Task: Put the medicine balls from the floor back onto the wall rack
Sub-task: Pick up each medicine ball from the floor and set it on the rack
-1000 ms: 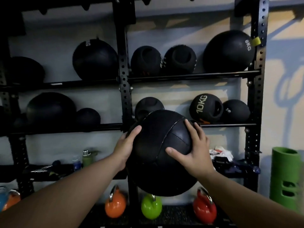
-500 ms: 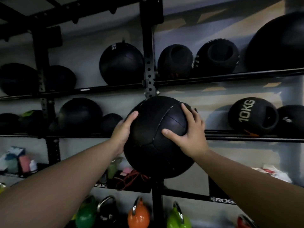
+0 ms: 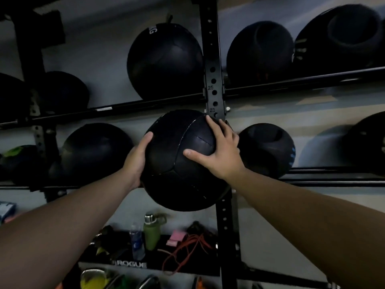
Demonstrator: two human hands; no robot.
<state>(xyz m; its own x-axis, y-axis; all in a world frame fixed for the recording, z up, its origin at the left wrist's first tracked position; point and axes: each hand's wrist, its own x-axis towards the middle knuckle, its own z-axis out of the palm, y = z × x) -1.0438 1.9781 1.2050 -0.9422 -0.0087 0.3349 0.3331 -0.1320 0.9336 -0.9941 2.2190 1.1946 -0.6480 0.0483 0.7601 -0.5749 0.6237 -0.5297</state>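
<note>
I hold a large black stitched medicine ball (image 3: 177,165) between both hands, in front of the wall rack's middle upright (image 3: 213,80). My left hand (image 3: 135,161) presses its left side, thumb on top. My right hand (image 3: 218,155) lies spread on its upper right face. The ball is at the height of the middle shelf rail (image 3: 333,180). It sits between a black ball (image 3: 95,151) on its left and a black ball with a recess (image 3: 268,149) on its right. I cannot tell whether it touches the rail.
The upper shelf (image 3: 125,110) carries several black balls, one (image 3: 164,61) directly above the held ball. A lower shelf holds a green bottle (image 3: 151,234), a clear bottle (image 3: 136,243) and a red cord (image 3: 187,251). Kettlebells (image 3: 93,278) stand at the bottom.
Both hands have lifted the ball up and forward toward the rack's middle shelf. The rack now looks closer and larger. The hold on the ball is unchanged.
</note>
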